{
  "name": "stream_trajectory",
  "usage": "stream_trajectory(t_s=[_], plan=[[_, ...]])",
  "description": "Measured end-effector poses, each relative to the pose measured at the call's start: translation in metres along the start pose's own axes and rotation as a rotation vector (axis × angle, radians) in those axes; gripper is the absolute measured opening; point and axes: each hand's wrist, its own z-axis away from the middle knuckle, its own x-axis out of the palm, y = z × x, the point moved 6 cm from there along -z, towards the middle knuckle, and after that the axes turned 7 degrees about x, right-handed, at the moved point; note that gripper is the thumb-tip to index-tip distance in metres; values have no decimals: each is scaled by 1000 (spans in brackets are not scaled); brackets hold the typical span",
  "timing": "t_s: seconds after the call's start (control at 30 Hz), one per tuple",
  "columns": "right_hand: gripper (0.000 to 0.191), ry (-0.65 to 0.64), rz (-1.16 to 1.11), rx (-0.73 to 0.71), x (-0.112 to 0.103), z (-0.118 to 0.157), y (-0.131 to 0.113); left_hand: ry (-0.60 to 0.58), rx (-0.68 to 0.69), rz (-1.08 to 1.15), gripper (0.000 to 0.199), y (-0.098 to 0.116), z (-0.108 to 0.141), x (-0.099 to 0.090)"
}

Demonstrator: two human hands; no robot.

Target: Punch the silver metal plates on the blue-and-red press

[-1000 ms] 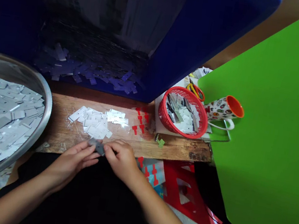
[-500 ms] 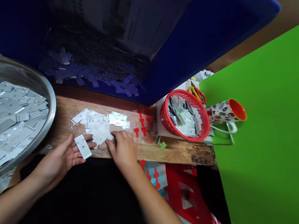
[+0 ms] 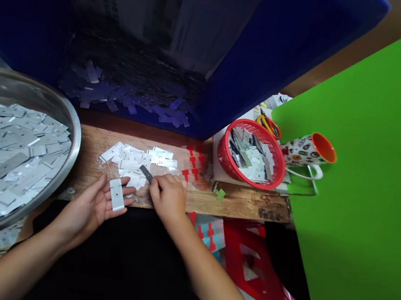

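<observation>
At the far left, many flat pieces are contained by the high rim of a metal basin (image 3: 77,140), while beside it a pale plate (image 3: 117,195) is borne across the spread fingers of the left hand (image 3: 94,207), presumably so its face is left uncovered. Near it, a loose pile (image 3: 127,153) is kept on the wooden bench (image 3: 202,201), seemingly for easy reach, and a dark strip (image 3: 145,173) is pinched at one end by the right hand (image 3: 169,197), apparently for control. Farther right, more pieces are held together by a red basket (image 3: 220,152).
</observation>
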Motion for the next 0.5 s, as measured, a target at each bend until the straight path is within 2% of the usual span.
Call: stream_trajectory(t_s=[0.13, 0.23, 0.33, 0.43, 0.5], plan=[[27, -98, -503, 150, 5, 5, 7, -29, -17, 35, 46, -1, 0, 2], [30, -201, -706, 257, 15, 12, 7, -50, -35, 69, 48, -2, -1, 1], [28, -144, -609, 186, 11, 17, -3, -68, -46, 100, 50, -4, -2, 2], [25, -78, -262, -6, 1, 25, -24, -85, -38, 160, 51, -4, -1, 6], [25, -110, -75, -130, -1, 33, -38, -93, -30, 193, 52, -3, -1, 7]])
